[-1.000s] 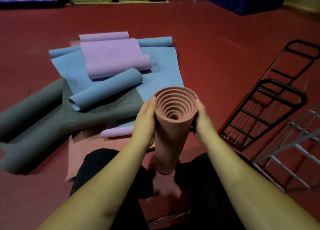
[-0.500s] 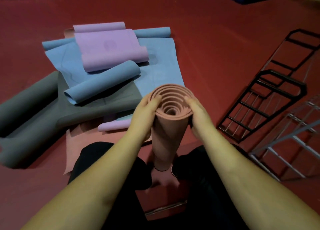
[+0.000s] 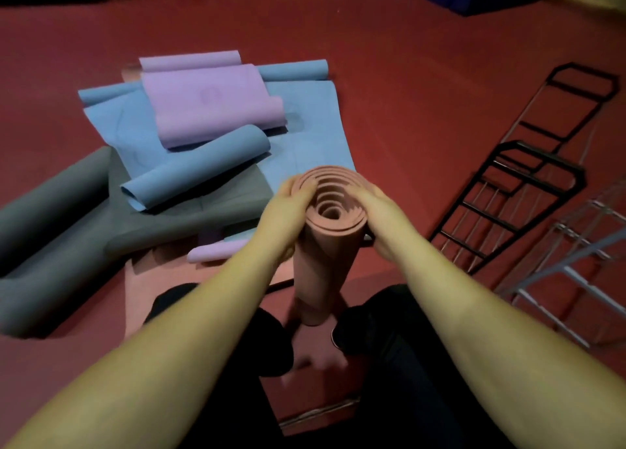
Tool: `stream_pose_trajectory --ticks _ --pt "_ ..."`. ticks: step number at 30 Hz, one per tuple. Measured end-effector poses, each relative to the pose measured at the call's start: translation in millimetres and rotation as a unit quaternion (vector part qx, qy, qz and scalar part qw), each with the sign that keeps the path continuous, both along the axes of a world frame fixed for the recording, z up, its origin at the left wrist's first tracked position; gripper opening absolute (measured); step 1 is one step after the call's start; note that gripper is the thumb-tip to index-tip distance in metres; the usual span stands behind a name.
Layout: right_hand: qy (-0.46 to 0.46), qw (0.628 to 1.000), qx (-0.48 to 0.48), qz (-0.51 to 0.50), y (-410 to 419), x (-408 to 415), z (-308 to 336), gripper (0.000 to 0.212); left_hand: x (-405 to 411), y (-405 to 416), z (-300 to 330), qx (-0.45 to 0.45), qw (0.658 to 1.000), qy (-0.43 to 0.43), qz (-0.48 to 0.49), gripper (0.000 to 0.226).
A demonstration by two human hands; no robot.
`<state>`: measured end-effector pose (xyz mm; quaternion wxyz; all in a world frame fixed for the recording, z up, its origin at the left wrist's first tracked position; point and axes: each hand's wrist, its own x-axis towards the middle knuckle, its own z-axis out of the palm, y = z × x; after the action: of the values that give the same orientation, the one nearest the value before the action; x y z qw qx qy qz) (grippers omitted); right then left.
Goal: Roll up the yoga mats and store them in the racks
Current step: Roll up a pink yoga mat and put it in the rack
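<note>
- Since a second ago, moved from the sides of the pink rolled mat (image 3: 327, 245) up onto its top rim: left hand (image 3: 288, 211) and right hand (image 3: 379, 215), fingers now curled over the spiral edge.
- Head view: held upright between the knees, lower end down on the red floor (image 3: 423, 76), top end showing loose concentric coils, slightly stepped.
- Gripped on the left side by the left hand, fingers bent over the rim; gripped on the right by the right hand, fingertips blurred.
- Behind and to the left, heaped on the floor: a half-rolled lilac mat (image 3: 210, 106) over a flat blue mat (image 3: 305, 126), a loosely rolled blue mat (image 3: 193, 167) lying across both, and a grey mat (image 3: 67, 218) curled at its left edge.
- Poking out under the pile, a small lilac roll (image 3: 216, 250), just beside the left wrist.
- Well to the right, lying flat: a black wire rack (image 3: 508, 204), open bars in a ladder pattern; nearer the edge, a grey metal rack (image 3: 576, 272).
- Matte, foam-like surfaces on all mats; thin rigid rods on both racks.
- Partly hiding the lower mat end: dark trouser legs (image 3: 237, 347).
</note>
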<state>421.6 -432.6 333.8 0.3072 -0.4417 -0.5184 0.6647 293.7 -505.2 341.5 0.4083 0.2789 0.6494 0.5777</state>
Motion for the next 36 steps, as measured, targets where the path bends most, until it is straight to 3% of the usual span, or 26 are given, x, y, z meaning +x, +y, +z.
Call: stream_pose_trajectory --ticks 4,8,11,16,20,23,24,27,28,33,36 --pt "0.046 0.998 0.013 0.047 15 6 43 0.027 -10 12 39 0.029 0.999 -0.025 -0.030 0.038" --pt "0.003 1.000 -0.005 0.021 6 14 -1 0.018 3 -5 1 -0.035 0.997 0.072 -0.021 0.022" --pt "-0.043 0.998 -0.032 0.039 1 10 -15 0.034 3 2 -8 -0.053 0.997 0.042 -0.037 0.035" --pt "-0.025 0.999 0.031 0.020 23 20 39 0.025 -5 19 40 -0.024 0.996 0.074 -0.035 0.022" --pt "-0.077 0.993 0.068 0.054 12 23 -2 0.027 1 7 -4 -0.074 0.994 0.054 -0.053 0.027" --pt "-0.076 0.995 0.032 0.060 17 15 -24 0.062 -2 18 -15 -0.093 0.995 -0.020 -0.033 0.030" --pt "-0.084 0.994 0.017 0.061 18 12 -19 0.064 -3 22 -10 -0.094 0.994 -0.029 -0.038 0.027" --pt "-0.090 0.995 0.001 0.043 23 9 -3 0.027 -7 33 -4 -0.079 0.997 0.004 -0.021 0.018" --pt "-0.084 0.996 0.007 0.039 24 10 1 0.024 -6 34 0 -0.068 0.998 0.012 -0.010 0.017" --pt "-0.108 0.992 0.058 -0.006 41 9 26 0.045 -15 42 29 0.012 0.999 -0.036 0.023 0.052" --pt "-0.172 0.982 0.052 0.056 44 12 18 0.047 -8 39 11 -0.035 0.999 0.025 -0.008 0.044"
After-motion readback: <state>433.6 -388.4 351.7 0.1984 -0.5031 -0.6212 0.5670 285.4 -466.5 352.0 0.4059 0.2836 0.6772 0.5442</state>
